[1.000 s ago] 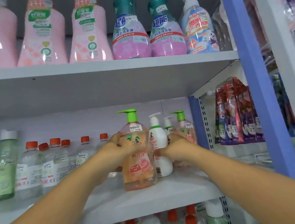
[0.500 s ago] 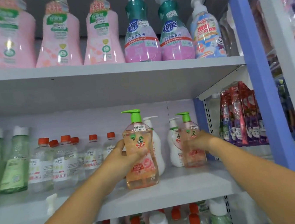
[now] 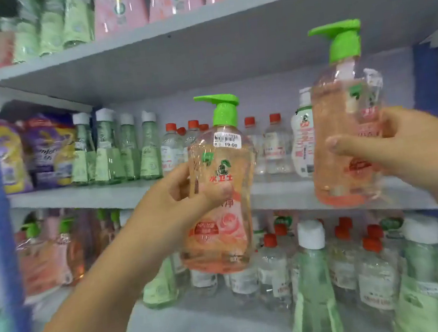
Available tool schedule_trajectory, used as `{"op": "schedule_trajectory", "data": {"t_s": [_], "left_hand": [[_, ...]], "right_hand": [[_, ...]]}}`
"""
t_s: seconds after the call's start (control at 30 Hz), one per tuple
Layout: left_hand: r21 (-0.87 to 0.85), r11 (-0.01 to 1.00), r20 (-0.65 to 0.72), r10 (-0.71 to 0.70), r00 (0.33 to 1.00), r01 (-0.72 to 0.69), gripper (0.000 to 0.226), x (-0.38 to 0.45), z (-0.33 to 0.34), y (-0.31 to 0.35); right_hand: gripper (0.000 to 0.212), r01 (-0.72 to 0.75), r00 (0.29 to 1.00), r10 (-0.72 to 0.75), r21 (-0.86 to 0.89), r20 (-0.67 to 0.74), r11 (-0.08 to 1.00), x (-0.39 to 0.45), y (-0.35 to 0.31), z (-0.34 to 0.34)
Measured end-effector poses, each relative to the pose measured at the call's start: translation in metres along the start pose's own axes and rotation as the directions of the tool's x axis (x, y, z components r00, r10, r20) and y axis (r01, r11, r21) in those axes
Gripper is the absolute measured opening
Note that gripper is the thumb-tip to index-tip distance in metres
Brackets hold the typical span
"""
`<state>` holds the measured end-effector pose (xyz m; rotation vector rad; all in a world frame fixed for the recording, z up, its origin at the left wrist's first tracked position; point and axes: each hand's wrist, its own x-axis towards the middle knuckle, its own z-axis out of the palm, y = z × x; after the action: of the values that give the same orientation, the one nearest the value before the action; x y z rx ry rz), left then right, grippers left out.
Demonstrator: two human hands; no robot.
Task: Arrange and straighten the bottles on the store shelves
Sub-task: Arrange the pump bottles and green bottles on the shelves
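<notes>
two peach pump bottles, both lifted clear of the middle shelf (image 3: 284,194): left pump bottle (image 3: 221,193) gripped around the waist by left hand (image 3: 178,206), thumb across the label; right pump bottle (image 3: 345,135), held higher, clasped by right hand (image 3: 407,150). behind, on that shelf, red-capped clear bottles (image 3: 272,143), a white bottle (image 3: 302,142), green bottles (image 3: 128,148) further left.

My left hand (image 3: 186,197) grips a pump bottle (image 3: 221,193), thumb across its front, forearm reaching up from below. To that bottle's right, my right hand (image 3: 407,150) grips a second, higher.
</notes>
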<state>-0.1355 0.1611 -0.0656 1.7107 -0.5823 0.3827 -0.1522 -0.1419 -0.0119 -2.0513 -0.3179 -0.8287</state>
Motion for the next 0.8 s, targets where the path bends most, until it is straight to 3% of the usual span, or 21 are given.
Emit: {"op": "schedule_trajectory", "data": {"t_s": [0.07,0.13,0.27,0.37,0.5,0.63,0.8], "left_hand": [[0.087,0.994,-0.117,-0.052,0.992,0.062,0.056,-0.045,-0.013,-0.022],[0.146,0.983,-0.214,-0.076,0.974,0.109,0.056,-0.080,-0.026,-0.048],[0.159,0.967,-0.340,-0.134,0.931,0.198,0.049,-0.114,-0.061,-0.115],[0.174,0.951,-0.424,-0.160,0.891,0.254,0.051,-0.119,-0.089,-0.171],[0.166,0.948,-0.496,-0.158,0.854,0.272,0.049,-0.109,-0.133,-0.230],[0.055,0.955,-0.449,-0.237,0.861,0.291,0.034,-0.087,-0.189,-0.277],[0.039,0.954,-0.373,-0.263,0.890,0.298,0.059,-0.064,-0.244,-0.326]], "right_hand": [[0.075,0.050,0.998,-0.047,0.100,-0.029,0.994,-0.032,-0.006,0.023],[0.070,0.089,0.994,-0.101,0.205,0.047,0.975,-0.067,-0.002,0.057],[0.061,-0.037,0.948,-0.065,0.312,0.311,0.949,-0.119,0.021,0.145],[0.055,-0.155,0.928,0.048,0.265,0.370,0.952,-0.138,0.044,0.215],[0.058,-0.230,0.941,0.172,0.179,0.291,0.957,-0.138,0.059,0.302],[0.060,-0.264,0.956,0.239,0.146,0.168,0.953,-0.120,0.060,0.372],[0.060,-0.366,0.931,0.359,0.133,0.070,0.921,-0.111,0.071,0.430]]}}
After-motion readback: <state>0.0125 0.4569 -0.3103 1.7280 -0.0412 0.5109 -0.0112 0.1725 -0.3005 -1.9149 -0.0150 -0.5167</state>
